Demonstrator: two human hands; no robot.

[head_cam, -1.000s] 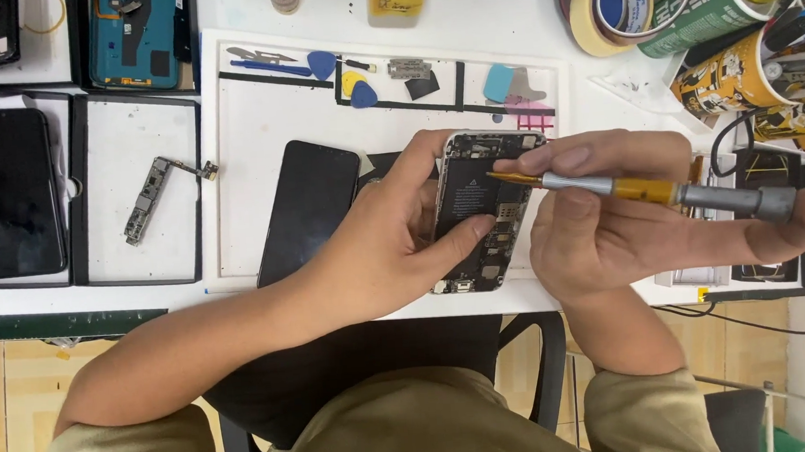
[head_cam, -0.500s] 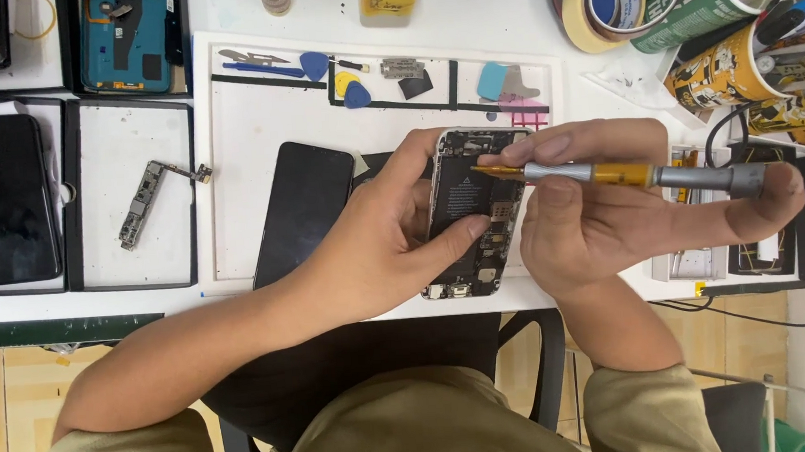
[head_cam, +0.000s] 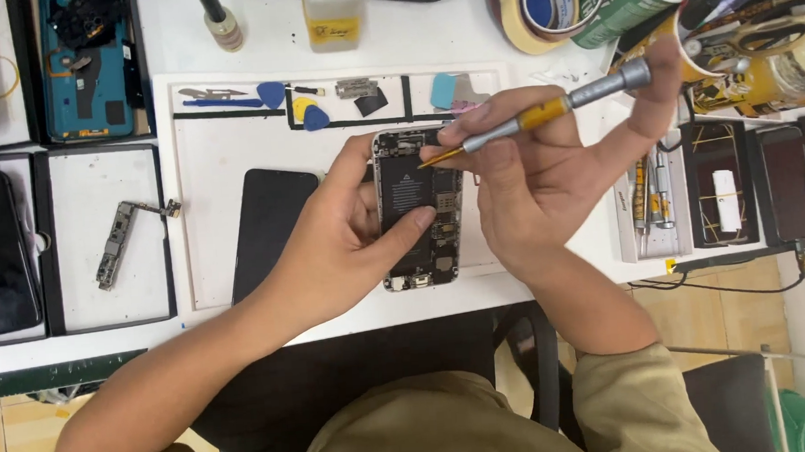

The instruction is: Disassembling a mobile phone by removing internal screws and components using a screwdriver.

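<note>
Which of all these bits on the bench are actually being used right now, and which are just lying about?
In use:
opened phone
screwdriver
left hand
right hand

Lying about:
black screen panel
small circuit board
blue picks
tape rolls
glue bottle

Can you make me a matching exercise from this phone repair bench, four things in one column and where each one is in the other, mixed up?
Things:
1. screwdriver
2. opened phone
3. loose circuit board
4. tape roll

Places:
A. lying in the black-edged tray at the left of the bench
B. held in the right hand, tip on the phone's insides
C. at the back of the bench, beside the green can
D. steadied by the left hand on the white mat

Pairs: 1-B, 2-D, 3-A, 4-C
</note>
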